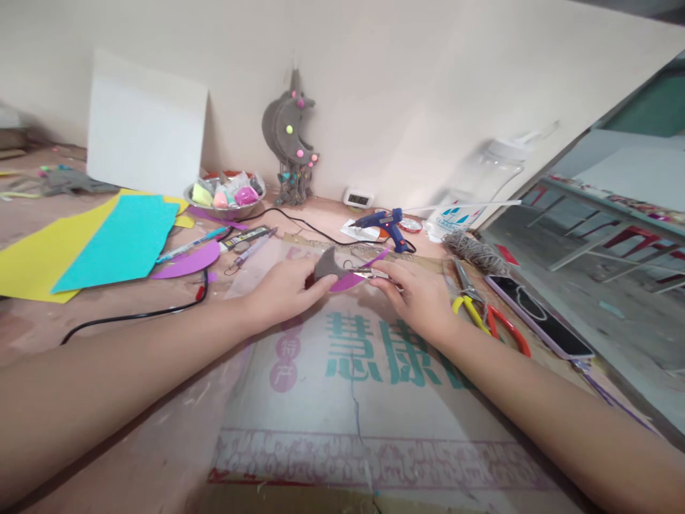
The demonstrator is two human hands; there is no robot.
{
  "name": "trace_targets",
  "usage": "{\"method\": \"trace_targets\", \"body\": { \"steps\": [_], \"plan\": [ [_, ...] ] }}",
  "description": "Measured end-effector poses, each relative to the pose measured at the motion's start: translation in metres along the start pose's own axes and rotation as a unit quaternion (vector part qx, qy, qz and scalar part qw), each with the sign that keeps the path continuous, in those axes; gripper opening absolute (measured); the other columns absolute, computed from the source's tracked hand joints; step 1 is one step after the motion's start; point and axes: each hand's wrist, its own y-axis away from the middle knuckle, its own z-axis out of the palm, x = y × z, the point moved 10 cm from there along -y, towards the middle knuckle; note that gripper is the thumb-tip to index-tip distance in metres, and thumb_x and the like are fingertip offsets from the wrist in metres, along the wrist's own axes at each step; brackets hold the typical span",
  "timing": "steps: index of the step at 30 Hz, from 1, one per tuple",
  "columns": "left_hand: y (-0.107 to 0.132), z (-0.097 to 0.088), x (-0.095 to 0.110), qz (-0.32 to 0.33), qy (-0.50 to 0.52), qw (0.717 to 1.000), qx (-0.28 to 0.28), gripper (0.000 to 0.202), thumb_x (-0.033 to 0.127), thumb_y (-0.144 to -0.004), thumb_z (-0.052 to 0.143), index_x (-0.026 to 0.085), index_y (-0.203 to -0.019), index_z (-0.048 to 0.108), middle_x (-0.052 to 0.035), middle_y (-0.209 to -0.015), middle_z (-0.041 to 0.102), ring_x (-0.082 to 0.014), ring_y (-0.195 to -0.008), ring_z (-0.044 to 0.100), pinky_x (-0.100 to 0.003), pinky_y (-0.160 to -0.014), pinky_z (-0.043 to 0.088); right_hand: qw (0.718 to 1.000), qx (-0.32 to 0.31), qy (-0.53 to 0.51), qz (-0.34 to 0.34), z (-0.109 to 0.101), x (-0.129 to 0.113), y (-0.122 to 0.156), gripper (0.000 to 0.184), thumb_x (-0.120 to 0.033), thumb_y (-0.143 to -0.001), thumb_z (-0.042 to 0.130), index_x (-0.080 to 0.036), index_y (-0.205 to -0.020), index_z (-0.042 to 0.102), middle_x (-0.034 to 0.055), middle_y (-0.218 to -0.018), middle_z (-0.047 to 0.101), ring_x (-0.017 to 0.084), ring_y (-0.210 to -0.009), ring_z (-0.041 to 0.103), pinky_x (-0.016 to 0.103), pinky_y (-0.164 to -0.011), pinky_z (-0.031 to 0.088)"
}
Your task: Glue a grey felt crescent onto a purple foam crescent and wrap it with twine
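Observation:
My left hand [289,289] pinches a small grey crescent-shaped piece [327,264] between thumb and fingers. Partly behind it shows a bright purple piece [347,283] with a pointed end sticking up toward the right. In the closed fingers of my right hand [414,293] is a small shiny metal tool [369,273], its tip against or close to the grey piece. The fingers cover much of this tool, so its kind is unclear. Both hands are above a printed cardboard sheet [300,421] with green and purple lettering.
A blue glue gun [386,227] lies behind my hands. To the right are scissors [471,296], grey yarn [474,251], a phone [538,318] and a clear bottle [474,185]. Blue foam sheet [120,246] and a bowl [227,208] stand left. A grey moon ornament [289,135] hangs on the wall.

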Motion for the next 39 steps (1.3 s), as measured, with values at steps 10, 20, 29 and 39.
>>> {"method": "trace_targets", "body": {
  "steps": [10, 20, 29, 39],
  "plan": [
    [0.000, 0.002, 0.002, 0.008, 0.017, 1.000, -0.013, 0.032, 0.042, -0.087, 0.041, 0.017, -0.071, 0.052, -0.0008, -0.064, 0.056, -0.0134, -0.060, 0.049, -0.026, -0.054, 0.032, 1.000, 0.002, -0.008, 0.001, -0.002, -0.003, 0.000, 0.026, -0.038, -0.089, 0.050, -0.020, -0.100, 0.064, 0.0046, -0.094, 0.071, 0.020, -0.084, 0.065, 0.030, -0.072, 0.047],
    [-0.001, -0.001, -0.004, -0.021, 0.011, 1.000, 0.003, 0.033, 0.043, -0.087, 0.042, 0.018, -0.067, 0.049, -0.0005, -0.062, 0.054, -0.0133, -0.058, 0.048, -0.027, -0.053, 0.032, 0.999, 0.003, -0.031, 0.021, -0.004, 0.000, -0.001, 0.028, -0.040, -0.089, 0.049, -0.018, -0.101, 0.064, 0.0059, -0.089, 0.071, 0.020, -0.079, 0.065, 0.030, -0.068, 0.047],
    [-0.003, 0.009, -0.010, -0.062, 0.090, 0.992, -0.058, 0.033, 0.043, -0.085, 0.042, 0.017, -0.080, 0.061, -0.0031, -0.077, 0.065, -0.0181, -0.072, 0.058, -0.029, -0.064, 0.041, 0.997, -0.029, -0.070, 0.027, 0.002, -0.006, 0.001, 0.031, -0.041, -0.089, 0.050, -0.019, -0.107, 0.062, 0.0061, -0.092, 0.070, 0.019, -0.076, 0.064, 0.029, -0.066, 0.047],
    [-0.005, -0.004, 0.009, 0.055, 0.062, 0.996, 0.022, 0.050, 0.046, -0.077, 0.062, 0.022, -0.120, 0.055, -0.0088, -0.125, 0.053, -0.0233, -0.120, 0.044, -0.039, -0.102, 0.031, 0.992, -0.028, -0.106, 0.061, 0.005, -0.010, 0.000, 0.034, -0.040, -0.090, 0.047, -0.018, -0.113, 0.059, 0.0086, -0.101, 0.069, 0.021, -0.082, 0.066, 0.033, -0.071, 0.052]
  ]
}}
